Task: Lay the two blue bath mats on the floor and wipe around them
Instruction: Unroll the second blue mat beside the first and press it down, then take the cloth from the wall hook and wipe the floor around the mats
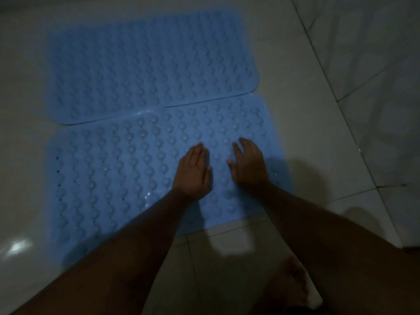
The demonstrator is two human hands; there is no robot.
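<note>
Both bumpy blue rubber bath mats, near (pixel 136 169) and far (pixel 150 67), are laid on the pale tiled floor (pixel 318 144), overlapping slightly. The left hand (pixel 193 173) and right hand (pixel 248 164) are pressed flat, fingers open, on the near mat; on wet tile it could be slid askew.

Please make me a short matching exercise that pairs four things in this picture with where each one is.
Things
1. far blue studded rubber bath mat
2. near blue studded rubber bath mat
3. left hand
4. bare foot

Places
A. on the pale tiled floor, at the bottom of the picture, off the mats
B. flat on the near mat, left of the right hand
C. at the top of the picture, no hand on it
D. under both hands

Pairs: 1-C, 2-D, 3-B, 4-A
</note>
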